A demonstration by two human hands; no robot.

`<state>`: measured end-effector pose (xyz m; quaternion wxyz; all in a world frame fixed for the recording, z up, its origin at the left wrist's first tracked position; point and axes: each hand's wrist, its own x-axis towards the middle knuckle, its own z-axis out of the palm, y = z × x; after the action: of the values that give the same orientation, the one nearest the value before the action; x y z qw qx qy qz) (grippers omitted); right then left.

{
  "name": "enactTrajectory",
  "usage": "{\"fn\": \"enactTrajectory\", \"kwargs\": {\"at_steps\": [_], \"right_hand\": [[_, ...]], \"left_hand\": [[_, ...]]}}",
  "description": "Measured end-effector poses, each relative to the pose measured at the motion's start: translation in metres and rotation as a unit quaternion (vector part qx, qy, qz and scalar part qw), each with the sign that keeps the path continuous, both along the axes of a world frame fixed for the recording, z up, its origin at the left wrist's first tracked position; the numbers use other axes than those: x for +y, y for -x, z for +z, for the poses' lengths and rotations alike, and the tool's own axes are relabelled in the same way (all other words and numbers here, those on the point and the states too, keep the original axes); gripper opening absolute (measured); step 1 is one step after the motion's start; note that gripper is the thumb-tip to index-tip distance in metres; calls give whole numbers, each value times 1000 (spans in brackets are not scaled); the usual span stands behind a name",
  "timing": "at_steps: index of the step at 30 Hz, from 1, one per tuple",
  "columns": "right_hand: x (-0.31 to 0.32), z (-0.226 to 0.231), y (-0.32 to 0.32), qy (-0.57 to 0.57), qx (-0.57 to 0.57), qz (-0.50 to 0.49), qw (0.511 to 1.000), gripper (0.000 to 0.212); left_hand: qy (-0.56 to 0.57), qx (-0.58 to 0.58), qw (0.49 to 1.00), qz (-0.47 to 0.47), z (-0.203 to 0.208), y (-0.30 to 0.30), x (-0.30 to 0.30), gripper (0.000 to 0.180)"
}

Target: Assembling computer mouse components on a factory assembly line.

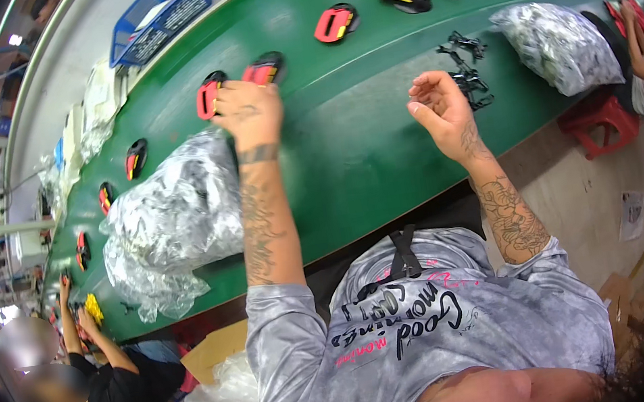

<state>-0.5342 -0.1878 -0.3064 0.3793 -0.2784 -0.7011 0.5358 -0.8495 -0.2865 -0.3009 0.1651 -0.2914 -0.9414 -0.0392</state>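
Note:
My left hand [249, 111] reaches palm down to the far side of the green table, fingers bent over the near edge of a red and black oval piece [265, 68]. Its fingertips are partly hidden, but it looks closed on that piece. Another such piece with a slot [211, 95] lies just left of the fingers. Above the table my right hand [442, 110] is held with loosely curled fingers, thumb apart and nothing in it. Black frame-like plastic parts [473, 85] lie just beyond it. A big clear bag [176, 208] of silvery wrapped items sits beside my left forearm.
More red and black pieces [336, 23] lie in a spaced row along the green table [366, 163]. Another full bag [558, 46] rests at the right, above a red stool [601, 124]. A blue basket [161, 17] stands beyond the table. Co-workers [130, 381] sit at both sides.

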Motion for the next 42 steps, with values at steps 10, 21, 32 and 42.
{"fn": "enactTrajectory", "kwargs": {"at_steps": [10, 21, 32, 42], "right_hand": [[49, -11, -107, 46, -16, -149, 988, 9], [153, -26, -102, -78, -250, -222, 939, 39], [213, -30, -79, -88, -350, -198, 911, 36], [30, 26, 18, -32, -140, -5, 990, 34]], "left_hand": [[-3, -232, 955, 183, -32, 123, 19, 83], [-311, -248, 892, -214, 51, -17, -10, 57], [-424, -770, 425, -214, -24, -121, -56, 81], [-462, -788, 342, -221, -57, -110, -54, 68]]}}
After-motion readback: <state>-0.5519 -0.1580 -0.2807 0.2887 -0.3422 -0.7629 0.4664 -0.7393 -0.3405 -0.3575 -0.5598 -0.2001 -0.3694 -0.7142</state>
